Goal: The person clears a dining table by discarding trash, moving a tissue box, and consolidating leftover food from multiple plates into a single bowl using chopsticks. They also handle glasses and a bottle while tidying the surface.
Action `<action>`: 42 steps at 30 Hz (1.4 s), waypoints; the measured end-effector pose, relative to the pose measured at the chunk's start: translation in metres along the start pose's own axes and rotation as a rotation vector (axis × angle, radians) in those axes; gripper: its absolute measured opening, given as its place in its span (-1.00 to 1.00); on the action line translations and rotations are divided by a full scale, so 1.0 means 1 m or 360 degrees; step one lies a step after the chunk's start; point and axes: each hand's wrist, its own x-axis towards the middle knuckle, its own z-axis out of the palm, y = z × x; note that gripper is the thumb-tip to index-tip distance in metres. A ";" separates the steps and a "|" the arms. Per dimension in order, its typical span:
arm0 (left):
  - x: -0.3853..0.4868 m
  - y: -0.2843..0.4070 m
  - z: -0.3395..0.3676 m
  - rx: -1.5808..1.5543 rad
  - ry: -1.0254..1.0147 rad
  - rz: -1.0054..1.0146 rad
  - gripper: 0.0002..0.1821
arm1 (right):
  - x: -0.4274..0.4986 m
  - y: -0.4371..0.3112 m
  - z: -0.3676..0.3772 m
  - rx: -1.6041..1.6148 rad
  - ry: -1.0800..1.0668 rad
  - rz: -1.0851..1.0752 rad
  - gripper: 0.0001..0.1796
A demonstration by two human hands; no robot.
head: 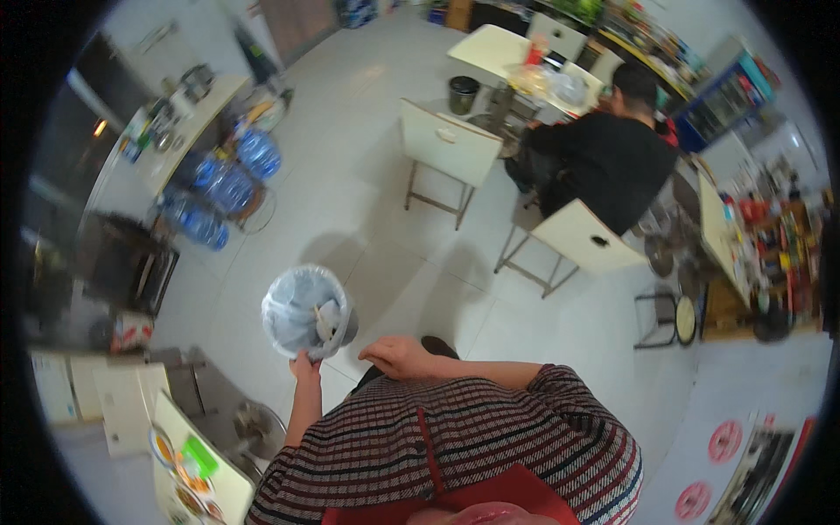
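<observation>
A trash bin lined with a whitish translucent plastic bag (289,308) is held up by its rim in my left hand (306,367). Some crumpled waste, pale and partly dark, lies inside it. My right hand (394,356) is in front of my body, just right of the bin and apart from it. Its fingers are bent and point toward the bin; no object shows in it, and the palm side is hidden.
Cream chairs (453,141) stand ahead, near a table (489,52) where a person in black (604,164) sits. Large blue water bottles (226,187) are at the left below a counter (197,125). A table with dishes (230,489) is at the lower left, a stool (686,320) at the right.
</observation>
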 end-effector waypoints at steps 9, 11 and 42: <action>-0.161 -0.026 -0.003 -0.0018 0.0407 0.0113 -0.37 | 0.021 -0.010 -0.024 0.0487 -0.0614 0.0429 -0.84; -0.189 -0.019 -0.017 -0.0051 0.0536 0.0205 -0.56 | 0.039 -0.016 -0.021 0.0532 -0.0578 0.0523 -0.83; -0.164 -0.143 0.062 -0.0885 0.1635 0.0674 -0.55 | 0.210 0.184 0.034 0.0577 -0.1737 -0.0232 -0.69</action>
